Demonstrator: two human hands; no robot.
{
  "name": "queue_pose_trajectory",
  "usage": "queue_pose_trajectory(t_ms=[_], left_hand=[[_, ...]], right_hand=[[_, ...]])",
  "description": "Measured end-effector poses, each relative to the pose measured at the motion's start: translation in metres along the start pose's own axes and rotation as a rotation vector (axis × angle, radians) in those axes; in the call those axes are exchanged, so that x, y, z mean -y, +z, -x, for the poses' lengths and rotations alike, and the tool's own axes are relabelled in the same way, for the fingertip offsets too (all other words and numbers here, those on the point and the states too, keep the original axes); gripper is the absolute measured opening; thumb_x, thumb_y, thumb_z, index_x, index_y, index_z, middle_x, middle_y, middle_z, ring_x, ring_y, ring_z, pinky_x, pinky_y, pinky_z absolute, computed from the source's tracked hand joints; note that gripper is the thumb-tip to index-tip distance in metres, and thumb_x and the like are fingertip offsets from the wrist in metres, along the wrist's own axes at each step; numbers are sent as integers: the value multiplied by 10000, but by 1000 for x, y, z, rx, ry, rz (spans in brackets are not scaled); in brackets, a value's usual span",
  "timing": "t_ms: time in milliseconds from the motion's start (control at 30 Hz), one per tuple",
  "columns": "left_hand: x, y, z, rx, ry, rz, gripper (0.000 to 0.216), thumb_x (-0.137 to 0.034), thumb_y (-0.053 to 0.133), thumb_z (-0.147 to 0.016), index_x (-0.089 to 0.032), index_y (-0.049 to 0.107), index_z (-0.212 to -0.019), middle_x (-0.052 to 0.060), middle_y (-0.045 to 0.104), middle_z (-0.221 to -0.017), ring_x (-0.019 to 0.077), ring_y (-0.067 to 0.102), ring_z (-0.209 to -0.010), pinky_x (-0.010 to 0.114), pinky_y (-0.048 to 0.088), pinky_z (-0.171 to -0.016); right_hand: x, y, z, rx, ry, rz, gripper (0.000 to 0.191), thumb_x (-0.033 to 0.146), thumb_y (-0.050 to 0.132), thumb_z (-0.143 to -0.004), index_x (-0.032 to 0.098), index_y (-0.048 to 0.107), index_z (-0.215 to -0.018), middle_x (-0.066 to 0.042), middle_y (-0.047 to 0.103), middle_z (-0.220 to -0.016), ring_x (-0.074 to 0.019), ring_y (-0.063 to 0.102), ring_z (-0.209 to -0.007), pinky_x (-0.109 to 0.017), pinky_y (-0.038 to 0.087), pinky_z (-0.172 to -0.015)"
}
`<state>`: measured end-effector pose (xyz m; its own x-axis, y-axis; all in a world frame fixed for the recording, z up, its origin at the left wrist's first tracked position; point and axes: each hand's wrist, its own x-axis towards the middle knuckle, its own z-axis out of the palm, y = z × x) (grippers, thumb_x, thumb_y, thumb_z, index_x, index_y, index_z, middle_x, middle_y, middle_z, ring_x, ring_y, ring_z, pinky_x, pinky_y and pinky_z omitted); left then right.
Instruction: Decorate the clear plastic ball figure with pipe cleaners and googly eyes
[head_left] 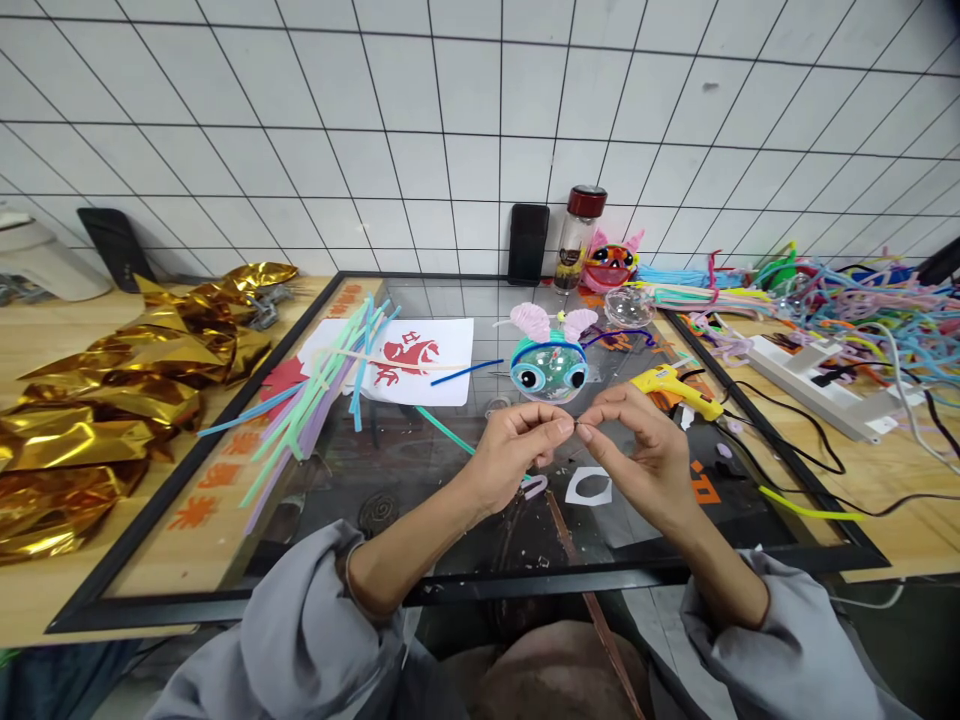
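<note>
My left hand [525,440] and my right hand [637,445] meet fingertip to fingertip over the glass-topped panel. Both are closed in a pinch on a tiny dark bit, too small to name. Just beyond the fingers sits a clear ball [551,365] with two big blue-ringed eyes, a blue band and pink pipe-cleaner ears. Below my hands lie a white paper piece [589,487] with a round hole and a bent pale pipe cleaner [534,487]. A green pipe cleaner [444,430] lies by my left wrist.
A yellow hot glue gun [679,388] lies close to my right hand, its cord running toward a white power strip [817,385]. Pipe cleaners [315,385] and a printed white sheet [446,350] lie left. Behind stand a bottle [576,240], a phone [529,245] and a pink-eared figure [611,265].
</note>
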<state>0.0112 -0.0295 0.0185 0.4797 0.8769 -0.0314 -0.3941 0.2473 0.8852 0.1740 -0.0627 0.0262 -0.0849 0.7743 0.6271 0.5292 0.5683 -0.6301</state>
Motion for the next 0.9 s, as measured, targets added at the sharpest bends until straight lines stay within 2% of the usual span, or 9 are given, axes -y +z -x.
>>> queue_pose_trajectory(t_ms=[167, 300, 400, 633, 900], left_hand=[[0, 1, 1, 11, -19, 13, 380, -438, 849, -632, -115, 674, -729, -58, 460, -555, 37, 352, -510, 216, 233, -498], [1, 0, 1, 20, -47, 35, 380, -437, 843, -646, -112, 679, -758, -61, 456, -557, 32, 356, -502, 217, 221, -502], [2, 0, 1, 34, -61, 75, 372, -420, 848, -647, -110, 681, -767, -58, 461, -582, 27, 358, -506, 216, 224, -504], [4, -1, -1, 48, -58, 114, 364, -413, 850, -656, -115, 667, -761, -54, 475, -607, 21, 356, -503, 211, 224, -495], [5, 0, 0, 43, -58, 98, 372, -430, 849, -652, -126, 655, -746, -62, 459, -564, 29, 351, -497, 206, 221, -491]], right_hand=[[5, 0, 0, -47, -120, 106, 77, 143, 633, -869, 216, 657, -877, -18, 589, -817, -158, 578, -773, -305, 461, -691], [7, 0, 0, -47, -136, 138, 106, 119, 646, -857, 208, 676, -907, -17, 600, -825, -151, 587, -795, -292, 464, -698], [7, 0, 1, -51, -98, 101, 118, 115, 660, -851, 216, 687, -905, -10, 610, -833, -142, 589, -800, -283, 465, -706], [-1, 6, 1, -54, 95, -170, 89, 154, 695, -845, 241, 705, -859, 9, 618, -831, -131, 587, -815, -279, 459, -738], [-5, 10, 0, -64, 129, -235, 84, 156, 702, -819, 237, 699, -793, 7, 612, -794, -142, 575, -796, -294, 449, -734]])
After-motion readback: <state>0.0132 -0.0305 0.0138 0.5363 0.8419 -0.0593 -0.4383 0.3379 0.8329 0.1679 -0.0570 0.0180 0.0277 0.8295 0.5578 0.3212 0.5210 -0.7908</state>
